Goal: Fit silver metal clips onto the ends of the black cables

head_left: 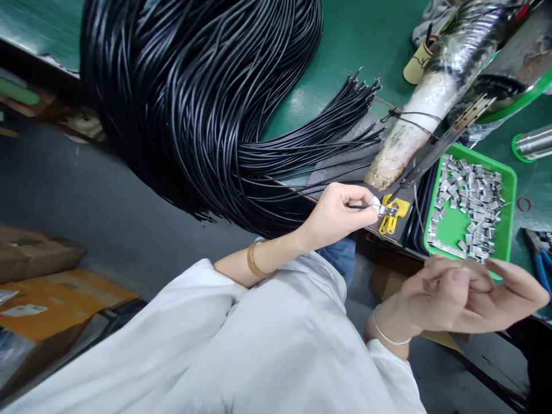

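Observation:
My left hand (338, 215) is closed in a pinch at the table's near edge, gripping the end of a thin black cable (357, 206). White wrapping covers a fingertip. At the cable's end a small silvery metal connector (387, 211) lies over a yellow holder (400, 206), beneath the tip of a soldering iron or similar slim tool (405, 183). My right hand (457, 293) hovers in front of a green tray (509, 201), thumb pressed to curled fingers and one finger stretched out. Whatever sits in that pinch is hidden.
A thick bundle of black cables (194, 103) covers the table's left, stripped ends pointing right. Many small metal connectors (470, 190) fill the tray. A whitish wrapped duct (414, 126) slants overhead. Blue-handled pliers (539, 253) lie at right; cardboard boxes (38, 253) stand on the floor.

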`<state>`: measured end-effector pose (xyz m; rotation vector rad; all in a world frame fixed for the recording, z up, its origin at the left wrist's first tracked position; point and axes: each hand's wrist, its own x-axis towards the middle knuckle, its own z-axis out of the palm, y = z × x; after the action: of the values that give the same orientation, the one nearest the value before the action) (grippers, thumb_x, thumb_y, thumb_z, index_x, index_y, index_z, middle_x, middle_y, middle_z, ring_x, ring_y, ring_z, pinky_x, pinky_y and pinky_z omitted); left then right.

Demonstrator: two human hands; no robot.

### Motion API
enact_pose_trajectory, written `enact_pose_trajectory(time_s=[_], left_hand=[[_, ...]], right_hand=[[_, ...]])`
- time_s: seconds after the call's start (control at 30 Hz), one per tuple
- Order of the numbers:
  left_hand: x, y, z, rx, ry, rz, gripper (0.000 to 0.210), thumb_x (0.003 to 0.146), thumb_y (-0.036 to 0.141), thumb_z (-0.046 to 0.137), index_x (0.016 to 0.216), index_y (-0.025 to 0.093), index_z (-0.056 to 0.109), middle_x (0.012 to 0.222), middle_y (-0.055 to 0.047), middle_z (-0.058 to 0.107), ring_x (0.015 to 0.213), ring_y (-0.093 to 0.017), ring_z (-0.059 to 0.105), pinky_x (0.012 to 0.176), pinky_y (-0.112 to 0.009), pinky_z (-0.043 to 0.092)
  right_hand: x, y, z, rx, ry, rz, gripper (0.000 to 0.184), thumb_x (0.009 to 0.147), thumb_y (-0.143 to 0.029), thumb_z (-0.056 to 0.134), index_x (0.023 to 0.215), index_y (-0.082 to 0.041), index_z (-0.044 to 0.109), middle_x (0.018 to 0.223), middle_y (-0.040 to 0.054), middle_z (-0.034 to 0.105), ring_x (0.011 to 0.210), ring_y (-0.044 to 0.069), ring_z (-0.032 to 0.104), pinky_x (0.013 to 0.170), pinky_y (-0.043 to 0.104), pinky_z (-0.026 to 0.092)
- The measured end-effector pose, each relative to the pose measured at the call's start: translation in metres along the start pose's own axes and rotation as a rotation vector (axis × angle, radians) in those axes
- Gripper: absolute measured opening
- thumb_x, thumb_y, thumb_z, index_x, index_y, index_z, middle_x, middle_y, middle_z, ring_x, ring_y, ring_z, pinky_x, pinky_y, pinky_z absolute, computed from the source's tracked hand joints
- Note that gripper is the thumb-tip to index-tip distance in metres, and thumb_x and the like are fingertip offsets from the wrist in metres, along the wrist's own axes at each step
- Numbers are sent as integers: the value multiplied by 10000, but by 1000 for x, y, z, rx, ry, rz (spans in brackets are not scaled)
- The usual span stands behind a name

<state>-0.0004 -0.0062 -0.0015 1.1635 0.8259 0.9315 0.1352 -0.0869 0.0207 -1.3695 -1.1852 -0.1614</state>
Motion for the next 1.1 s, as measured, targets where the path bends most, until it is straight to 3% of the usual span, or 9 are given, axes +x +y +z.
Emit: enact_pose_trajectory(time_s=[0.1, 0.13, 0.23, 0.33, 0.6, 0.87, 1.1], left_hand=[[1, -2, 1, -15, 15, 6, 103, 759, 172, 614, 703, 116, 680, 613, 14, 562, 582, -68, 488, 574, -192, 415], [1, -2, 1, -13, 20, 10, 106, 762, 174, 615, 701, 116, 680, 616, 14, 565, 584, -67, 492, 575, -189, 422], [2, -1, 3, -16, 38, 22, 113, 767, 190, 630, 705, 109, 680, 647, 5, 598, 587, -63, 507, 569, -174, 438], [2, 1, 5, -36, 55, 12, 110, 755, 200, 653, 720, 101, 687, 682, -7, 636, 593, -62, 522, 558, -161, 451], [2, 3, 7, -28, 75, 34, 97, 753, 197, 661, 708, 111, 672, 636, 14, 581, 547, -43, 461, 504, -138, 421], [1, 4, 6, -11, 60, 22, 96, 751, 190, 650, 722, 107, 688, 664, 3, 612, 576, -54, 504, 530, -143, 442], [-1, 3, 5, 42, 56, -5, 112, 745, 189, 637, 751, 97, 701, 683, 1, 625, 589, -54, 504, 548, -143, 427]], right_hand=[[-4, 0, 4, 0, 2, 56, 167, 866, -206, 681, 1031, -228, 676, 759, -34, 711, 492, 122, 657, 392, 229, 469], [-6, 2, 6, -45, -61, 58, 155, 858, -177, 690, 1009, -211, 679, 779, -22, 735, 576, 140, 706, 461, 233, 530], [-8, 9, 12, -190, -222, -69, 110, 824, -143, 726, 912, -186, 676, 928, 26, 775, 820, 175, 762, 647, 261, 612], [-5, 15, 15, -235, -331, -194, 92, 831, -137, 708, 884, -190, 654, 1069, 52, 766, 930, 180, 753, 671, 260, 611], [1, 12, 18, -195, -379, -191, 139, 813, -112, 708, 904, -200, 652, 1102, 58, 753, 958, 183, 745, 665, 266, 615], [1, 9, 18, -133, -380, -154, 145, 801, -92, 696, 812, -193, 593, 1077, 61, 752, 955, 192, 751, 713, 285, 634], [-4, 15, 17, -179, -373, -131, 96, 829, -137, 694, 879, -191, 633, 1058, 48, 756, 877, 153, 742, 582, 216, 564]])
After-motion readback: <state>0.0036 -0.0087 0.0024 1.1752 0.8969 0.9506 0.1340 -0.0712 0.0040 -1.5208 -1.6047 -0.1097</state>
